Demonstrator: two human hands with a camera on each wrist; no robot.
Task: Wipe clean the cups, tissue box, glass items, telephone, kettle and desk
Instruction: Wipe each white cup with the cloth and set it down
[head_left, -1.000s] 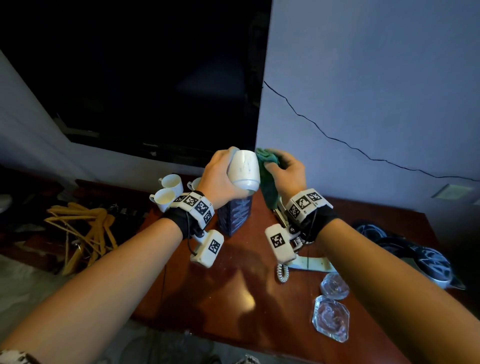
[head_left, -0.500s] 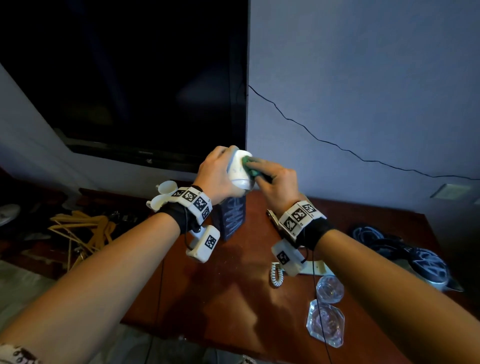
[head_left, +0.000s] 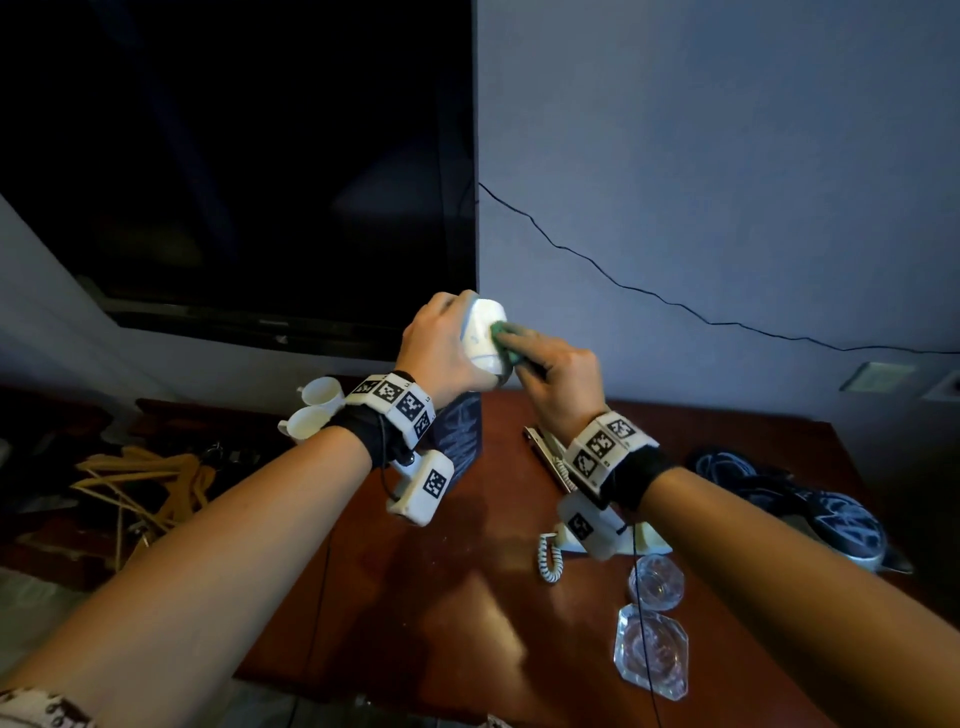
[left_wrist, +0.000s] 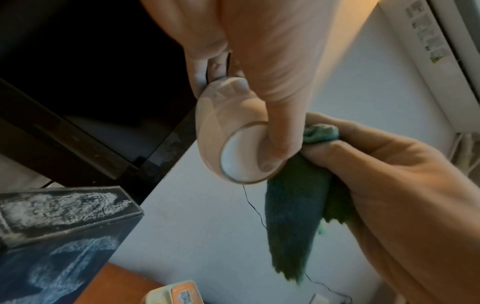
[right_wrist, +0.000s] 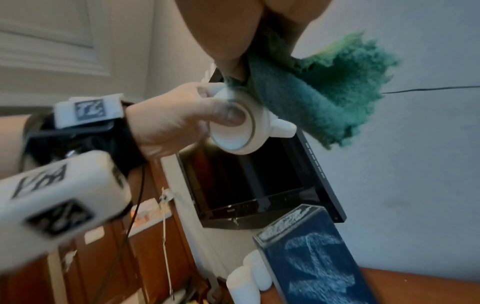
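- We hold the cup (head_left: 485, 335) in the air above the counter (head_left: 467, 571), near the wall, its base turned toward us
- The left hand (head_left: 441, 343) grips the cup: fingers curled round the body, thumb pressed onto the base ring, as the left wrist view shows
- The right hand (head_left: 558, 379) is closed round the cloth (head_left: 503, 345), bunching it and pressing one fold against the side of the cup; the loose end hangs below the fist
- To do this step well, we judge that the left hand should turn the cup bit by bit while the cloth stays pressed, so the whole wall gets covered
- The thumb hides part of the base; we should shift the grip to reach that patch and the handle (right_wrist: 281, 128)
- The rim and inside cannot be seen here; we should wipe them too
- A glazed cup is likely slippery, so we keep it over the counter with a firm grip
- Two more cups (head_left: 314, 408) stand at the back left, beside the tissue box (head_left: 460, 441); the telephone (head_left: 597, 530) and glass items (head_left: 652, 618) lie to the right
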